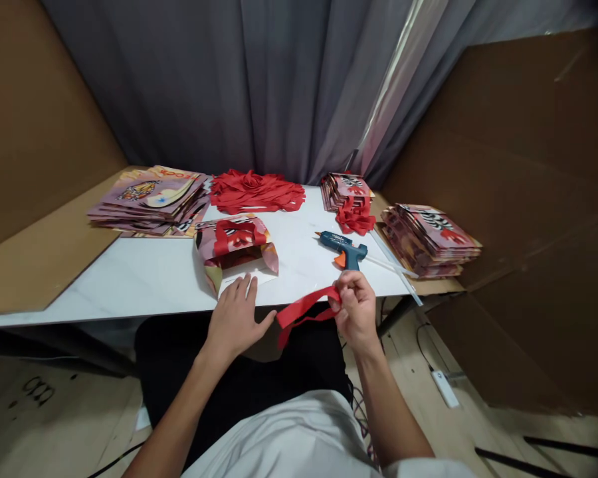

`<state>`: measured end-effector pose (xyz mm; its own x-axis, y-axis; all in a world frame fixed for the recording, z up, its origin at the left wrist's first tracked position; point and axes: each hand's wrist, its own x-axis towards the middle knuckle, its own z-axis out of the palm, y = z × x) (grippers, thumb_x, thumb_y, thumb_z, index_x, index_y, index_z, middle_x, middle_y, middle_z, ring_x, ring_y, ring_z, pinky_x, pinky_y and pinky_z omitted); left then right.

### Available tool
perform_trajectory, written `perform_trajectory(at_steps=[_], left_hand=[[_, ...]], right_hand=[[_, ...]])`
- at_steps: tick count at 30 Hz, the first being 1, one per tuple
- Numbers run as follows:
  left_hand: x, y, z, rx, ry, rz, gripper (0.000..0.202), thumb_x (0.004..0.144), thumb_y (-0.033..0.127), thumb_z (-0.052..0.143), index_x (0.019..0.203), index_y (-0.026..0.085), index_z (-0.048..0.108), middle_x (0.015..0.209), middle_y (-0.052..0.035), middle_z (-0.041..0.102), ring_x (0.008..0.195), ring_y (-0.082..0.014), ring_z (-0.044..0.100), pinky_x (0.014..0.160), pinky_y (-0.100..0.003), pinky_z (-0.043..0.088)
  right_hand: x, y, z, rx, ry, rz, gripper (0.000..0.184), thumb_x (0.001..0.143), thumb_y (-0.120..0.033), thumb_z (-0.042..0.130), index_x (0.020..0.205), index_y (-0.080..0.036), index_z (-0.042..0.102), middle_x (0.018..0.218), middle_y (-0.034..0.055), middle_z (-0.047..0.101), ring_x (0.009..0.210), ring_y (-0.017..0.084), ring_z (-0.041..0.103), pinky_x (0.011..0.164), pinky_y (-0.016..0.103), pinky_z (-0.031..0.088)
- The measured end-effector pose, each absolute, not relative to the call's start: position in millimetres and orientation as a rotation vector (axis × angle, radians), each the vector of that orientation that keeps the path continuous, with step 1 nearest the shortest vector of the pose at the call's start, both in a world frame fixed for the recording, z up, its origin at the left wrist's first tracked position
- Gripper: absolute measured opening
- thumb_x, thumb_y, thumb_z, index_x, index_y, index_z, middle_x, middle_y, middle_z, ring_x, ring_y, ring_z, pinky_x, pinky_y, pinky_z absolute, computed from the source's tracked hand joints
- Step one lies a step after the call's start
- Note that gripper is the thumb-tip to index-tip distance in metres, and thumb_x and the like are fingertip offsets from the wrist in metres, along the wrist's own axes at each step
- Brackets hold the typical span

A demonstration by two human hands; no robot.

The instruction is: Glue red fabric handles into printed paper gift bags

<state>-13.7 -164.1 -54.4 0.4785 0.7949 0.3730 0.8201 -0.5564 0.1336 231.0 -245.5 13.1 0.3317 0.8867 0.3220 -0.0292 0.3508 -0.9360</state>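
My left hand (pixel 238 317) lies with its fingers stretched out on the white inner side of a printed paper bag (pixel 232 242), which rests opened out near the table's front edge. A red strap is attached along the bag's upper part. In a pinch, my right hand (pixel 355 305) holds a red fabric strip (pixel 303 307), which hangs in a loop toward my left thumb past the table edge. Just beyond my right hand, a dark blue glue gun (pixel 341 247) with an orange trigger lies on its side, nozzle pointing left.
A heap of red strips (pixel 256 191) lies at the back. Flat printed bags (pixel 152 199) are piled at the left. Two more bag stacks stand at the right, one (pixel 349 189) with red straps, another (pixel 431 239) by the cardboard wall (pixel 528 199). Clear glue sticks (pixel 396 265) overhang the front edge.
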Motion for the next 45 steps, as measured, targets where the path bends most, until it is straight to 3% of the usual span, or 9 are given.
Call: perform_trajectory(at_steps=[3,6,10,17,24,30,35,40,45], left_hand=[[-13.5,-167.9,-55.9,-2.662,-1.425,-0.597,0.076,0.096,0.040,0.061,0.159,-0.003,0.052,0.166,-0.0339,0.053,0.156,-0.0500,0.050,0.127,-0.064,0.045],[-12.4,-173.9,-59.8,-2.631,-1.418,-0.643,0.070,0.096,0.020,0.054,0.160,-0.006,0.048,0.169,-0.0337,0.049,0.163,-0.0462,0.044,0.133,-0.060,0.041],[-16.1,-178.8,-63.0,-2.606,-1.427,-0.669,0.068,0.093,0.008,0.049,0.159,-0.010,0.047,0.169,-0.0356,0.047,0.164,-0.0450,0.043,0.134,-0.059,0.041],[-22.8,-175.0,-44.6,-2.596,-1.432,-0.445,0.074,0.081,-0.008,0.050,0.155,-0.012,0.051,0.160,-0.0384,0.054,0.152,-0.0456,0.055,0.127,-0.056,0.048],[-13.2,-173.6,-3.6,-2.629,-1.413,-0.098,0.064,0.077,-0.014,0.051,0.137,-0.001,0.067,0.122,-0.0239,0.070,0.114,-0.0378,0.070,0.095,-0.049,0.062],[-21.6,-173.9,15.3,-2.795,-1.332,-0.298,0.049,0.084,-0.008,0.051,0.123,0.009,0.075,0.125,-0.0204,0.072,0.115,-0.0338,0.068,0.101,-0.049,0.062],[-22.8,-177.2,48.0,-2.785,-1.249,-1.136,0.042,0.102,0.006,0.045,0.131,0.016,0.074,0.127,-0.0154,0.075,0.121,-0.0293,0.070,0.110,-0.047,0.060],[-14.0,-196.4,63.5,-2.523,-1.401,-1.719,0.030,0.112,0.028,0.050,0.126,0.019,0.075,0.123,-0.0104,0.079,0.118,-0.0246,0.074,0.106,-0.038,0.059],[-6.7,-214.0,43.4,-2.241,-1.795,-2.035,0.042,0.110,0.051,0.058,0.132,0.018,0.072,0.125,-0.0115,0.080,0.113,-0.0254,0.077,0.103,-0.037,0.059]], right_hand=[[214.4,-228.0,3.2,-1.119,-1.201,0.787,0.043,0.096,-0.063,0.074,0.120,-0.028,0.067,0.087,-0.0015,0.058,0.064,0.014,0.057,0.063,0.029,0.054],[203.7,-211.5,-14.8,-1.395,-1.443,0.696,0.036,0.097,-0.033,0.075,0.131,-0.023,0.073,0.105,0.0052,0.067,0.093,0.021,0.070,0.093,0.036,0.060],[195.6,-201.3,-23.0,-1.604,-1.662,0.559,0.024,0.103,-0.017,0.062,0.121,-0.018,0.077,0.114,0.0110,0.072,0.108,0.024,0.072,0.103,0.036,0.054],[184.7,-195.0,-4.7,-1.830,-1.826,0.491,0.013,0.108,-0.028,0.061,0.108,-0.022,0.072,0.098,0.0071,0.074,0.085,0.023,0.068,0.078,0.031,0.046],[196.7,-215.4,-3.1,-0.968,-1.142,1.299,0.038,0.095,-0.058,0.077,0.102,-0.023,0.066,0.089,0.0022,0.072,0.071,0.016,0.063,0.072,0.029,0.052],[200.7,-240.0,2.4,-0.967,-0.999,1.233,0.047,0.096,-0.069,0.076,0.099,-0.023,0.068,0.071,-0.0052,0.057,0.048,0.007,0.028,0.047,0.024,0.022],[194.9,-250.7,16.4,-1.170,-1.339,0.854,0.050,0.111,-0.061,0.059,0.086,-0.021,0.076,0.080,0.0036,0.073,0.061,0.012,0.052,0.058,0.026,0.040],[177.3,-243.9,39.4,-1.147,-1.339,0.828,0.035,0.111,-0.049,0.061,0.124,-0.023,0.081,0.092,0.0032,0.082,0.061,0.014,0.061,0.063,0.028,0.050],[154.7,-228.3,53.7,-1.119,-1.284,0.702,0.028,0.099,-0.048,0.077,0.098,-0.021,0.083,0.088,0.0038,0.082,0.076,0.019,0.072,0.074,0.029,0.056]])
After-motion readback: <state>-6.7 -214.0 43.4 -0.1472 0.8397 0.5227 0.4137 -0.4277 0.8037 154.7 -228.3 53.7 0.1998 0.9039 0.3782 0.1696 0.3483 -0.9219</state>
